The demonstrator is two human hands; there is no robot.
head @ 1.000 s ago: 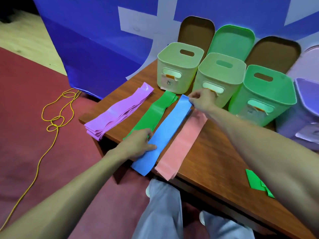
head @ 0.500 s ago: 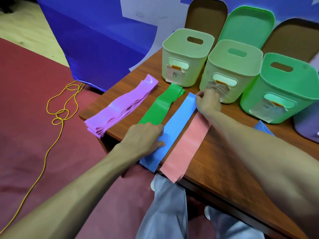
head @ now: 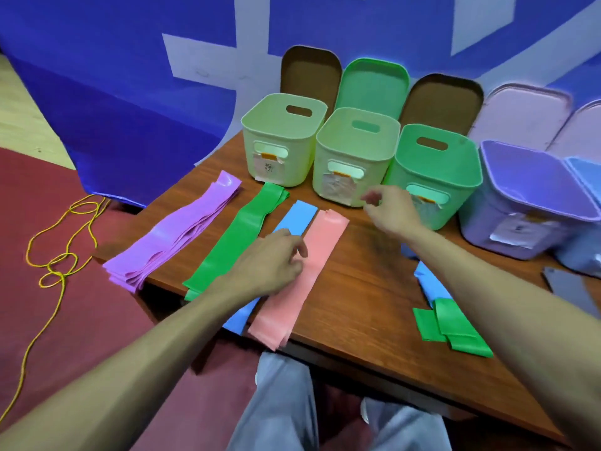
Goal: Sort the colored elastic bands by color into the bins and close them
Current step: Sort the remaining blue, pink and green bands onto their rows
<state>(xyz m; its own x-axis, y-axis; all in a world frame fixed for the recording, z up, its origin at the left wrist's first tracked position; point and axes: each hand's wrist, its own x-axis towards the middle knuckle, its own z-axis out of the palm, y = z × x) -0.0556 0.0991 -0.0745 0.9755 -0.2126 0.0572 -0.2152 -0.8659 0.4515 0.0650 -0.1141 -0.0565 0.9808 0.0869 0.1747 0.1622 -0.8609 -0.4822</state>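
Observation:
Four band piles lie side by side on the wooden table (head: pixel 357 288): a purple stack (head: pixel 175 236), a green band (head: pixel 240 236), a blue band (head: pixel 299 216) and a pink band (head: pixel 309 268). My left hand (head: pixel 270 262) rests on the middle of the blue band, its fingertips touching the pink band's edge. My right hand (head: pixel 387 209) hovers with relaxed fingers, holding nothing, in front of the middle pale green bin (head: pixel 354 151). Another pale green bin (head: pixel 283 138), a green bin (head: pixel 432 170) and a purple bin (head: pixel 527 203) stand open in a row.
More blue bands (head: pixel 429 284) and green bands (head: pixel 448 327) lie near the front right edge, partly under my right forearm. Brown, green and pink lids (head: pixel 374 83) lean on the blue backdrop behind the bins. A dark phone (head: pixel 569 288) lies at the right. A yellow cord (head: pixel 61 255) lies on the floor.
My right hand has let go of the blue band's far end and lifted away to the right. My left hand slid right along the blue band toward the pink one.

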